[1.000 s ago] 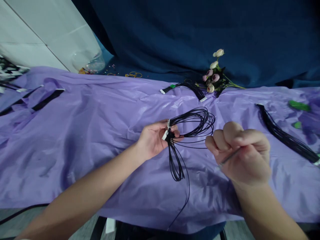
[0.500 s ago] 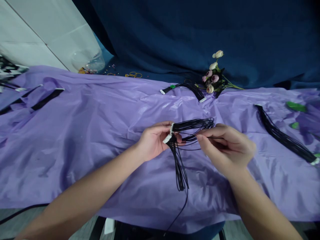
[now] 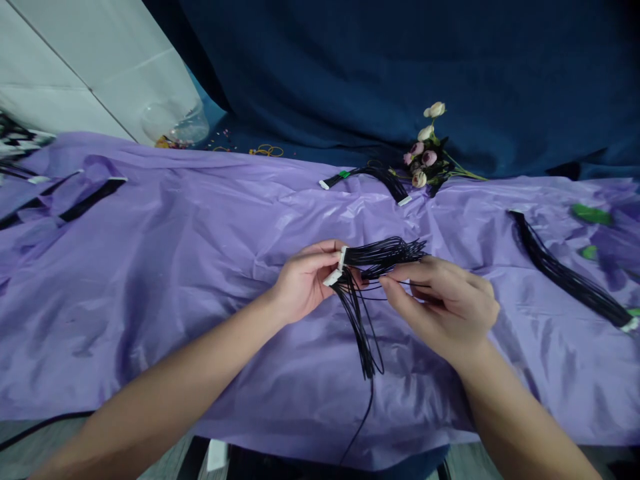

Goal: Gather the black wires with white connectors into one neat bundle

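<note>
A black wire harness (image 3: 383, 253) with two white connectors is held above the purple cloth. My left hand (image 3: 307, 280) is closed around its connector end, the upper white connector (image 3: 343, 258) and lower white connector (image 3: 332, 277) lying side by side at the fingertips. From the lower one a loop of thin black wires (image 3: 361, 340) hangs down, with a single strand trailing toward the table's front edge. My right hand (image 3: 443, 303) pinches a thin black wire (image 3: 369, 289) between thumb and forefinger, at the right of the bundle. Its other fingers are curled and partly hidden.
Purple cloth (image 3: 200, 280) covers the table in wrinkles. A wire harness (image 3: 565, 273) lies at right, another harness (image 3: 383, 177) at the back beside artificial flowers (image 3: 423, 157). Black harnesses (image 3: 95, 199) lie at far left. Behind are a clear plastic tub (image 3: 175, 123) and yellow rubber bands (image 3: 267, 151).
My right hand has moved slightly left and down, closer to my left hand. The wires between the hands have shifted, and the hanging loop has spread a little. My left hand stays almost still.
</note>
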{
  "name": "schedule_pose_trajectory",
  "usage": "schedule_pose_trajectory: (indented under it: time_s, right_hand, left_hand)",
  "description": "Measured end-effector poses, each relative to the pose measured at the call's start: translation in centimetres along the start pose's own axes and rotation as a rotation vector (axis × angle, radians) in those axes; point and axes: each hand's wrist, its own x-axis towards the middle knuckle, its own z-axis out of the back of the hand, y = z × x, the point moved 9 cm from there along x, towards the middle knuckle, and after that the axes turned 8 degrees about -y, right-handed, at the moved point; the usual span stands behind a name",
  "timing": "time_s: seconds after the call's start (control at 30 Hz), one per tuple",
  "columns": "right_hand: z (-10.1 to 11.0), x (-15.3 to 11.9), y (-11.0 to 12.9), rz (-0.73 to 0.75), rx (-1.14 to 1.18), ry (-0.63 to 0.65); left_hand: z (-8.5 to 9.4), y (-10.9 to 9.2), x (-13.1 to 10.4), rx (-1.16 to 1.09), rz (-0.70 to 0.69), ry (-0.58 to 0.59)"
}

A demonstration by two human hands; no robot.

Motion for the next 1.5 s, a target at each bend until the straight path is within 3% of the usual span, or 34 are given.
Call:
schedule_pose_trajectory:
  time_s: [0.37, 0.73, 0.8, 0.9, 1.0, 1.1, 1.17, 1.33, 1.5]
  right_hand:
    - [-2.0, -1.3, 0.3, 0.229, -0.171, 0.154]
    - [-2.9, -1.6, -0.3, 0.187, -0.120, 0.189]
    - [-2.5, -1.1, -0.2, 0.165, -0.098, 0.146]
    - [-0.8, -0.4, 0.5, 0.172, -0.112, -0.022]
    - [0.7, -0.5, 1.8, 0.261, -0.170, -0.157]
    - [1.2, -1.2, 3.2, 0.400, -0.181, -0.196]
    - [0.8, -1.6, 3.9, 0.479, -0.168, -0.144]
    - [-2.1, -1.9, 4.7, 0.588, -0.098, 0.151]
    - [-2.5, -2.0, 4.4, 0.554, -0.002, 0.188]
  left_hand:
    - [0.7, 0.9, 0.2, 0.062, 0.018, -0.108]
    - [0.8, 1.3, 0.3, 0.031, 0.060, -0.115]
    - [0.8, 1.2, 0.4, 0.004, 0.061, -0.100]
    - [1.0, 0.7, 0.6, -0.059, 0.053, -0.105]
    - [1.2, -0.1, 0.6, -0.145, 0.050, -0.136]
    - [1.3, -0.7, 0.6, -0.258, 0.061, -0.151]
    - [1.2, -1.1, 0.6, -0.320, 0.056, -0.123]
    - [0.7, -1.5, 0.5, -0.383, 0.052, -0.042]
    - [0.5, -1.3, 0.2, -0.358, 0.070, -0.064]
